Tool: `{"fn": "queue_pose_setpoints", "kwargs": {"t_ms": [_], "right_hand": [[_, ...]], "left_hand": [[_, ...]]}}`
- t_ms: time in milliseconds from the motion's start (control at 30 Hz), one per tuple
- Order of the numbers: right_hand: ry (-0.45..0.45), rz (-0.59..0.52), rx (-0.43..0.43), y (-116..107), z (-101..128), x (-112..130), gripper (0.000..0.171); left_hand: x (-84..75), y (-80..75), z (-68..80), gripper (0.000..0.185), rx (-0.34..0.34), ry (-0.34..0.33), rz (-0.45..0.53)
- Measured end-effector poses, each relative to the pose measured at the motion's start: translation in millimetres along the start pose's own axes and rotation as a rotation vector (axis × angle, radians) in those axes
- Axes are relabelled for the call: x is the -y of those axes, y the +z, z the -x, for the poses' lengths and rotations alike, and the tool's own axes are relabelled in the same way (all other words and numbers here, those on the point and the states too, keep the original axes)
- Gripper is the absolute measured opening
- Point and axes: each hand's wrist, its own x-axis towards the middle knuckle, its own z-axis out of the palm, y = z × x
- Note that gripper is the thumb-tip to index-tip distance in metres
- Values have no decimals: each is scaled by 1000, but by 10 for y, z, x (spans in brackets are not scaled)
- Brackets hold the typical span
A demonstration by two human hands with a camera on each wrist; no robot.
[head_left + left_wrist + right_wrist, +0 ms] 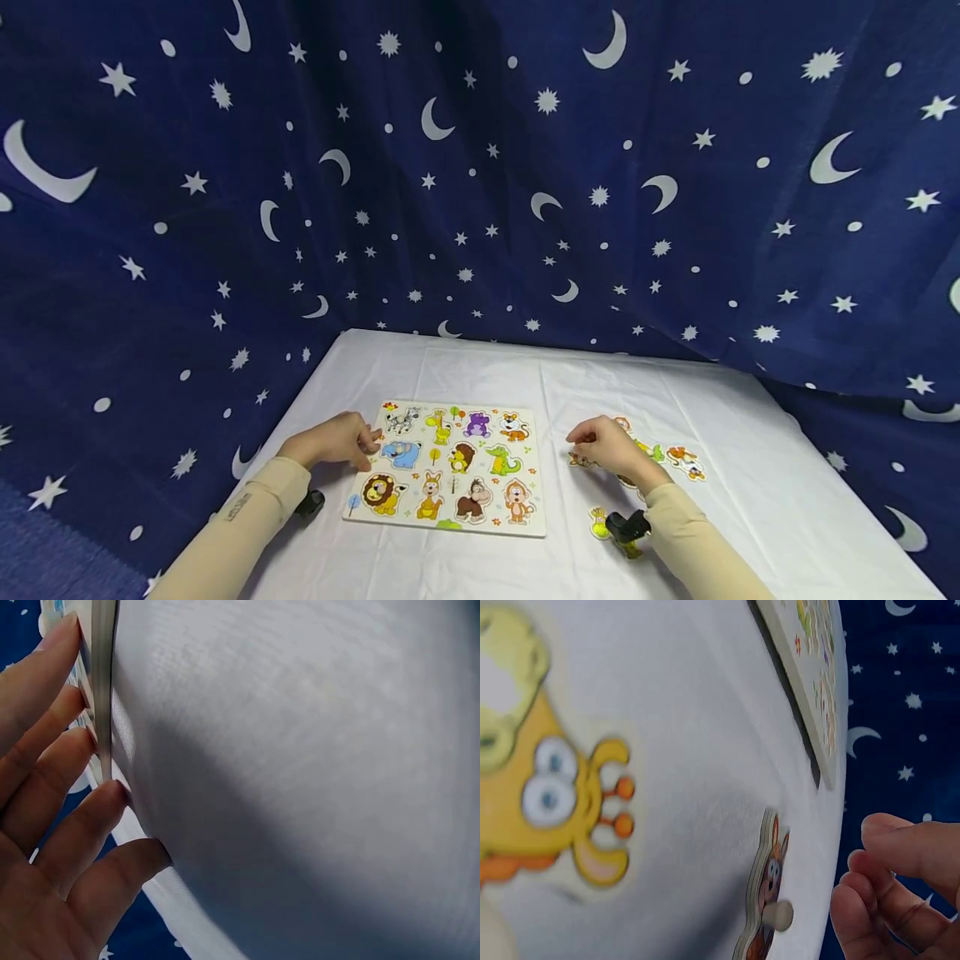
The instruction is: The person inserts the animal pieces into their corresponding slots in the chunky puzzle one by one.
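Both hands at the animal puzzle on the white tabletop (750,467).

Left hand (337,440): grip released, fingers (71,746) straight, tips pressed flat against the left edge of the puzzle board (450,467); nothing held. Right hand (609,446): fingers (889,859) loosely curled, hovering just beside a small fox-like puzzle piece (769,889) with a round peg, which lies on the cloth right of the board; tips near the peg, contact not visible, so whether the grip grasps it I cannot tell. Other loose pieces lie around that hand: a giraffe piece (547,780) close to the wrist camera, a yellow piece (598,522) nearer the person, a tiger piece (684,460) further right. Star-and-moon curtain (480,167) behind.
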Motion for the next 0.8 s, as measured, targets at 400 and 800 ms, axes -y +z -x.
{"fn": "queue_pose_setpoints", "kwargs": {"t_ms": [400, 800], "right_hand": [[-6, 25, 84, -131, 44, -162, 15], [-83, -6, 164, -83, 38, -267, 24]], "left_hand": [[-4, -12, 9, 25, 5, -3, -1], [-19, 10, 24, 26, -16, 1, 36]]}}
